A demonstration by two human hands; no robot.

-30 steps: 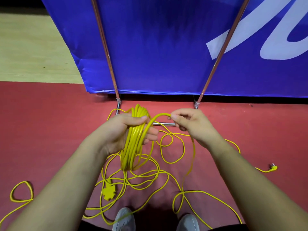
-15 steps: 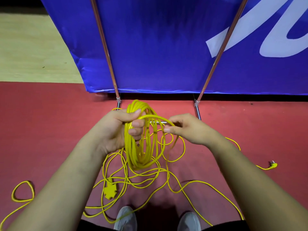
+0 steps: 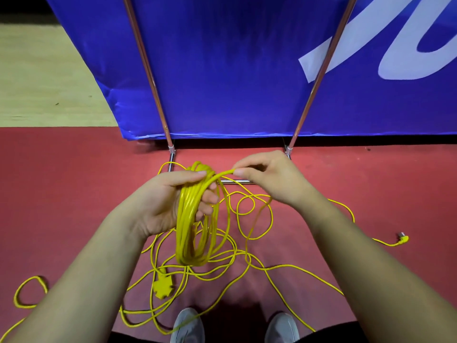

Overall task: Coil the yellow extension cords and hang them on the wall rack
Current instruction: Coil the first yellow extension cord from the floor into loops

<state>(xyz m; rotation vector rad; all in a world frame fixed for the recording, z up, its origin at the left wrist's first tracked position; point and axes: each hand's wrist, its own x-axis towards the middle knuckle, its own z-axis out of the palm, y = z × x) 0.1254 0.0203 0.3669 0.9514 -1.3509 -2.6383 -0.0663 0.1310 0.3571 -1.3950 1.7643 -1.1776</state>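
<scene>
The blue banner (image 3: 235, 70) is cut off at the top and right edges, the grey shoes (image 3: 188, 325) at the near edge. The plug (image 3: 403, 239) at the right is too small for detail.

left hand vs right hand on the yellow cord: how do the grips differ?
The left hand grips the whole coil, fingers curled round many loops; the right hand pinches one strand between thumb and fingertips. The left hand shows its palm side; the right hand shows its back. Shared: both hold the same yellow cord, close together above the red floor.
</scene>
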